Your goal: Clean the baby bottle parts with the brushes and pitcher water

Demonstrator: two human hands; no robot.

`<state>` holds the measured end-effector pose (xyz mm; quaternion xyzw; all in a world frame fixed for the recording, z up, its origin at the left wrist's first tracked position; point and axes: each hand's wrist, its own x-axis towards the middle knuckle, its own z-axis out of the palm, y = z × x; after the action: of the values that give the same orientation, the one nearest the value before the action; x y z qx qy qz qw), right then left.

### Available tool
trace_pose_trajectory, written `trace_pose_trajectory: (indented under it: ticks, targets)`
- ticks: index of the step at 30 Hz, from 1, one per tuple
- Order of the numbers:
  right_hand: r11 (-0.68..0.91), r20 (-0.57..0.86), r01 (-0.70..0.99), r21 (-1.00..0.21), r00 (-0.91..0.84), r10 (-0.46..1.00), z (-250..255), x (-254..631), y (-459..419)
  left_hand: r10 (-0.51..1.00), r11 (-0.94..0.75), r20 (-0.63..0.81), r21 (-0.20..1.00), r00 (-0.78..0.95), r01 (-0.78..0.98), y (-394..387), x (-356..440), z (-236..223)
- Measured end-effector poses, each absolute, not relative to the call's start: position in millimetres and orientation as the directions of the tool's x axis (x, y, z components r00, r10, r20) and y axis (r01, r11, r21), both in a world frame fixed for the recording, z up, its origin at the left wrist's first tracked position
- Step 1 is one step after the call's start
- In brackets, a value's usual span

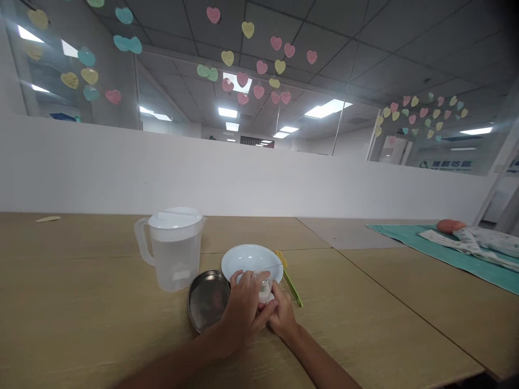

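Note:
Between my two hands, just in front of the white bowl (250, 254), is a clear baby bottle (264, 292) with a whitish round part facing me. My left hand (245, 297) wraps over it from the left, fingers curled across its top. From the right, my right hand (281, 313) grips its lower side. The fingers cover much of the bottle. Close by on the left lies an oval metal tray (206, 302). A brush (291, 283) with a green handle and yellow head leans by the bowl's right rim.
A lidded clear plastic pitcher (177, 259) with liquid in it stands left of the tray. At the far right, a green mat (399, 235) bears patterned cloth (482, 240) and a reddish-orange round thing (450, 226). A pale flat strip (47, 219) lies far left on the wooden table (101, 313).

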<state>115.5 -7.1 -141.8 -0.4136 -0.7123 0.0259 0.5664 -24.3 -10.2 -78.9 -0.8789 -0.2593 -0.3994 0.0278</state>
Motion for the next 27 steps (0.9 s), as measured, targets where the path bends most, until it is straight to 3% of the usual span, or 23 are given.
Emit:
trace_pose_trajectory:
  ticks: [5, 8, 13, 15, 23, 27]
  targets:
    - [0.664, 0.788, 0.574, -0.48, -0.051, 0.614, -141.9, 116.3, -5.8, 0.386, -0.885, 0.74, 0.128, 0.551, 0.447, -5.0, -32.4, -71.3]
    - [0.662, 0.796, 0.595, -0.456, -0.06, 0.602, -142.8, 117.0, -4.9, 0.435, -0.87, 0.728, 0.189, 0.53, 0.455, -1.6, -34.8, -62.0]
    - [0.661, 0.813, 0.608, -0.44, -0.041, 0.58, -146.7, 117.7, -3.6, 0.568, -0.822, 0.563, 0.352, 0.6, 0.448, -3.1, -34.1, -47.0]
    - [0.668, 0.816, 0.596, -0.445, -0.037, 0.577, -149.4, 118.1, -2.5, 0.58, -0.814, 0.54, 0.365, 0.61, 0.451, -5.3, -33.5, -45.1]
    - [0.68, 0.809, 0.556, -0.478, -0.023, 0.587, -158.1, 119.2, 4.0, 0.465, -0.868, 0.625, 0.183, 0.626, 0.462, -11.0, -31.3, -49.7]
    - [0.684, 0.815, 0.552, -0.476, -0.014, 0.579, -154.7, 117.2, 1.2, 0.358, -0.891, 0.66, 0.032, 0.66, 0.452, -8.2, -31.4, -52.5]
